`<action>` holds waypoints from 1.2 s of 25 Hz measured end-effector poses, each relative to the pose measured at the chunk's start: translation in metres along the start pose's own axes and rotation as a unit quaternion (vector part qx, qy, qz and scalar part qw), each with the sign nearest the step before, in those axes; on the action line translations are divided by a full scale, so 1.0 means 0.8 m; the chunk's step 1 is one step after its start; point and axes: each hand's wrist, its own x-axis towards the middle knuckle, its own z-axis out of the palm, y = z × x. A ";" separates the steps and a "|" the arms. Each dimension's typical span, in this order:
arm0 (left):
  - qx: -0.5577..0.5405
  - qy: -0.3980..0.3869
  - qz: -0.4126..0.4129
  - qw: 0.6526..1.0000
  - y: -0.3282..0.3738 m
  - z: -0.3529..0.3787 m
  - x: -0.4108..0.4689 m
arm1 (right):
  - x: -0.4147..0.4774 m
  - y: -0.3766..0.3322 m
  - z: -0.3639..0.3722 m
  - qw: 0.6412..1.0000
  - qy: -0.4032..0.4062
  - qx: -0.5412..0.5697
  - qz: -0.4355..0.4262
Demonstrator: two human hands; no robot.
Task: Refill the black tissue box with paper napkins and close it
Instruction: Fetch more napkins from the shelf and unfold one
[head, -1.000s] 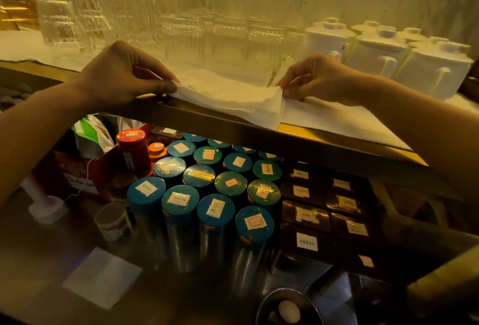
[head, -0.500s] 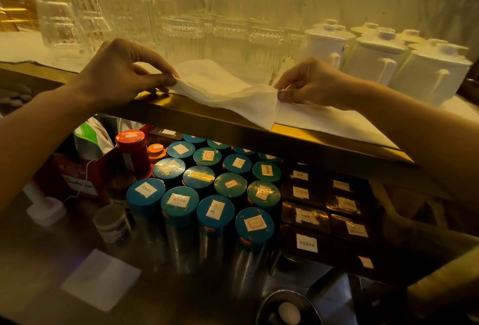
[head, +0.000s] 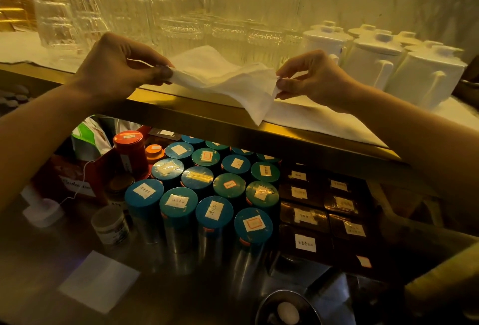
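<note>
A white paper napkin (head: 233, 83) hangs stretched between my two hands just above the upper shelf's front edge. My left hand (head: 121, 68) pinches its left corner between thumb and fingers. My right hand (head: 308, 78) pinches the right corner, and a loose flap droops over the shelf edge. More white paper (head: 318, 120) lies flat on the shelf under my right forearm. No black tissue box is in view.
Clear glasses (head: 181, 14) stand stacked behind the napkin, white lidded pots (head: 375, 58) at the right. Below the brass-edged shelf (head: 207, 117) sit several teal-lidded tins (head: 215, 210), brown labelled boxes (head: 305, 241), a red canister (head: 128, 153), a white square of paper (head: 98, 280) and a bowl with an egg (head: 286, 310).
Both hands have lifted the napkin off the shelf and pulled its corners apart, so it now hangs open between them instead of lying folded.
</note>
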 end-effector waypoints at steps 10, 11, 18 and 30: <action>-0.002 0.058 -0.037 0.998 -0.008 -0.043 -0.050 | 0.008 -0.039 0.048 0.997 0.022 0.020 -0.069; -0.001 0.068 -0.040 0.997 -0.010 -0.054 -0.060 | 0.012 -0.048 0.058 0.997 0.028 0.027 -0.070; 0.017 0.111 -0.059 0.992 -0.028 -0.150 -0.155 | 0.024 -0.119 0.156 0.992 0.035 0.068 -0.099; 0.090 0.255 -0.209 0.940 0.067 -0.264 -0.408 | -0.008 -0.267 0.331 0.954 -0.139 0.140 -0.224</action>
